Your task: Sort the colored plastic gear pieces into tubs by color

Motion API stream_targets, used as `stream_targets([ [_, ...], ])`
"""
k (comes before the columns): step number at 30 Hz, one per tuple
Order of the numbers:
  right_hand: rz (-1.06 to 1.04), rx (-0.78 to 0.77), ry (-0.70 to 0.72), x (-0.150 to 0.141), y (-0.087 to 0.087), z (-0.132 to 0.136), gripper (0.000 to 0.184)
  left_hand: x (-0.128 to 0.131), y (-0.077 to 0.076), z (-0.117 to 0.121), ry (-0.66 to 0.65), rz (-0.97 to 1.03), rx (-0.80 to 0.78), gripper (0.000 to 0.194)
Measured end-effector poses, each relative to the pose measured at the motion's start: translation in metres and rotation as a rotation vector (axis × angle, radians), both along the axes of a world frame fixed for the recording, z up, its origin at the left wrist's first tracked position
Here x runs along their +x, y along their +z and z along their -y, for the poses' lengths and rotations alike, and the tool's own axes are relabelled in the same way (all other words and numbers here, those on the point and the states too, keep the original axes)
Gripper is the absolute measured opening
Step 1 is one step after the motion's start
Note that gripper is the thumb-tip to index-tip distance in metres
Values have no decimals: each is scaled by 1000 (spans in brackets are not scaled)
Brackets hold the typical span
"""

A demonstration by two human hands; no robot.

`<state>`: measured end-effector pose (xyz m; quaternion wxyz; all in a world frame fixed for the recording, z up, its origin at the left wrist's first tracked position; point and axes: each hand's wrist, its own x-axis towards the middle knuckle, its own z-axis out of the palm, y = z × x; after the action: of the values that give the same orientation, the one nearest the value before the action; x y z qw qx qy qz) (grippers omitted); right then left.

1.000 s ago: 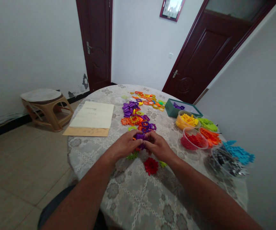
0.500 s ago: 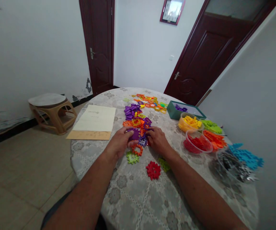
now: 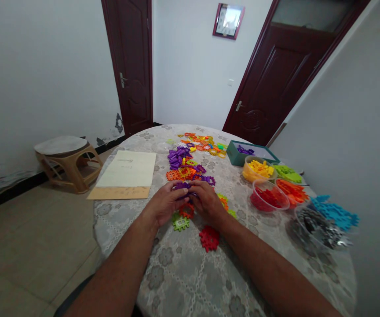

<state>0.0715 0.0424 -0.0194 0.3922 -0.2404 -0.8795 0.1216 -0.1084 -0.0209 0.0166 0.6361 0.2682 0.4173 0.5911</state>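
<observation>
My left hand (image 3: 166, 201) grips a purple plastic building piece (image 3: 181, 186), its thumb on top. From the other side my right hand (image 3: 206, 199) has closed its fingers on the same purple piece; they hide much of it. Below the hands lie an orange toothed ring piece (image 3: 186, 211) and a light green toothed square piece (image 3: 180, 222). A red gear-shaped piece (image 3: 209, 238) rests near my right wrist. Just beyond the fingers are orange toothed pieces (image 3: 173, 175) and a heap of purple pieces (image 3: 178, 157).
Along the right side stand clear tubs: yellow pieces (image 3: 260, 168), red pieces (image 3: 269, 197), orange pieces (image 3: 291, 190) and grey pieces (image 3: 322, 229). Blue pieces (image 3: 335, 213) lie beside them. A green box (image 3: 235, 155) stands behind. At left is a paper sheet (image 3: 129, 169); a stool (image 3: 69, 165) is on the floor.
My right hand has moved left to meet my left hand at the purple piece. Green and orange pieces beside my right hand now show. The camera view has shifted slightly.
</observation>
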Motion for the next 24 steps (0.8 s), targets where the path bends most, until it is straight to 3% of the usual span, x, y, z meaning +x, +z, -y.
stream_targets([
  [6,0,-7,35,3,6,-2,31,2,-5,-1,-5,-58,-22,45],
  [10,-14,10,-243,23,-1,-34,38,1,-2,-3,55,-24,-61,42],
  [14,64,10,-460,45,-24,-69,45,1,0,-3,90,-20,-47,41],
  [18,201,-25,-447,50,-41,-80,45,2,-1,-3,102,-24,-58,39],
  [24,219,-74,-419,46,-36,-77,30,2,-2,-3,113,-18,-44,33],
])
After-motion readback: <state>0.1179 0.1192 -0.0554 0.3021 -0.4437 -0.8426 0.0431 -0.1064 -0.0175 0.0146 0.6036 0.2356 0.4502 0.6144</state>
